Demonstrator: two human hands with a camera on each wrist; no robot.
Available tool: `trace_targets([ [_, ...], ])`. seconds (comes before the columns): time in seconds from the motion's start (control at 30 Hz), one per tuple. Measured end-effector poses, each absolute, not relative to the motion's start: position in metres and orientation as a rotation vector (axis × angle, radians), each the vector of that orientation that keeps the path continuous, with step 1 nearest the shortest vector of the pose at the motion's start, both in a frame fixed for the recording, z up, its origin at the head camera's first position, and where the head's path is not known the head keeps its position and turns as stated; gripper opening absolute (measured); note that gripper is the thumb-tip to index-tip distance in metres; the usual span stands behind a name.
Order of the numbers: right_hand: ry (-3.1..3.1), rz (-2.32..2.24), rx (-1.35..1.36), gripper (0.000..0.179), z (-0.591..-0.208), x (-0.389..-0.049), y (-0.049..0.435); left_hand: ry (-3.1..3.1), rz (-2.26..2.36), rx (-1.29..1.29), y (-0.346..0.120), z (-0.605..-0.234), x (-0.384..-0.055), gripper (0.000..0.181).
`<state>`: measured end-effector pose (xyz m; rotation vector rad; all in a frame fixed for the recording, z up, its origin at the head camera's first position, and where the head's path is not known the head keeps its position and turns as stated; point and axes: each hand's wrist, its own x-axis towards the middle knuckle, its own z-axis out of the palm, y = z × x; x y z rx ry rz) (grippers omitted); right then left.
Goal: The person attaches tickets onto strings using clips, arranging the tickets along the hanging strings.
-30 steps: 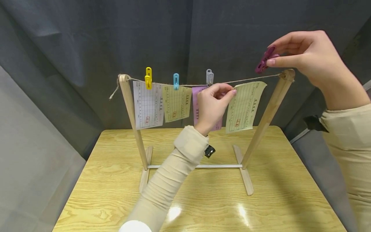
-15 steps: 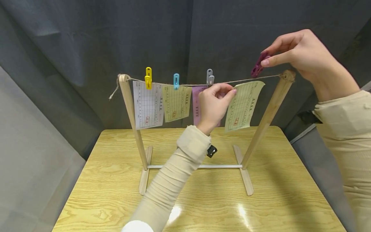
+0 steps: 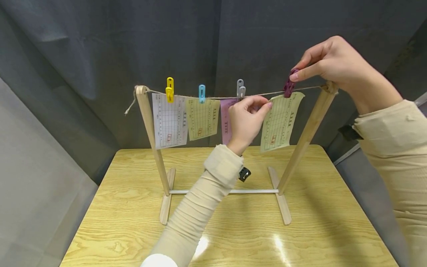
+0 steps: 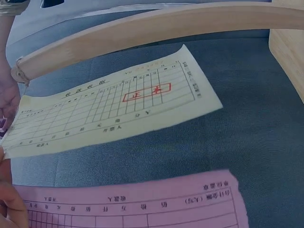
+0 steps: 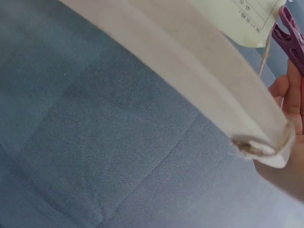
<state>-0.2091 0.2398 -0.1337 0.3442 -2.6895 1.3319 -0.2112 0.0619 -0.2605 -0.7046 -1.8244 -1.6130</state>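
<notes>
Between thumb and fingers, my left hand (image 3: pixel 246 118) pinches the upper left corner of a pale yellow-green receipt slip (image 3: pixel 281 122) just under the string (image 3: pixel 267 93). My right hand (image 3: pixel 333 66) pinches a purple clothespin (image 3: pixel 289 84), its lower end at the string and the slip's top edge. In the right wrist view the clothespin (image 5: pixel 287 35) sits right at the slip's corner (image 5: pixel 247 23). A pink slip (image 3: pixel 226 120) hangs partly hidden behind my left hand, under a grey clothespin (image 3: pixel 241 89); it also shows in the left wrist view.
A white slip (image 3: pixel 170 122) hangs from a yellow clothespin (image 3: pixel 169 91), and a yellow slip (image 3: pixel 202 118) from a blue one (image 3: pixel 202 94). The string spans two wooden posts (image 3: pixel 307 129) joined by a white rod (image 3: pixel 253 191) on a wood-grain table (image 3: pixel 233 230). Dark curtain (image 3: pixel 133 44) hangs behind.
My right hand has moved left and down, bringing the purple clothespin from above the string to the slip's top edge. My left hand has stayed nearly still, holding the slip.
</notes>
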Motion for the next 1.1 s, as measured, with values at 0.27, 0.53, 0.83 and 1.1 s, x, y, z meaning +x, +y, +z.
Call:
trace_targets([
  [0.27, -2.809, 1.224, 0.28, 0.003, -0.136, -0.2088, 0.2328, -1.814, -1.666, -0.691, 0.0623, -0.2606, -0.2113, 0.008],
  [0.53, -2.839, 1.11, 0.342, 0.023, -0.139, -0.208, 0.2313, -1.807, -1.655, -0.68, 0.0626, -0.2605, -0.2113, 0.009],
  [0.83, -2.912, 0.962, 0.439, 0.048, -0.14, -0.2111, 0.2342, -1.81, -1.664, -0.665, 0.0624, -0.2607, -0.2128, 0.009],
  [1.1, -2.935, 0.92, 0.495, 0.054, -0.1393, -0.2112, 0.2388, -1.812, -1.665, -0.659, 0.0621, -0.2617, -0.2124, 0.009],
])
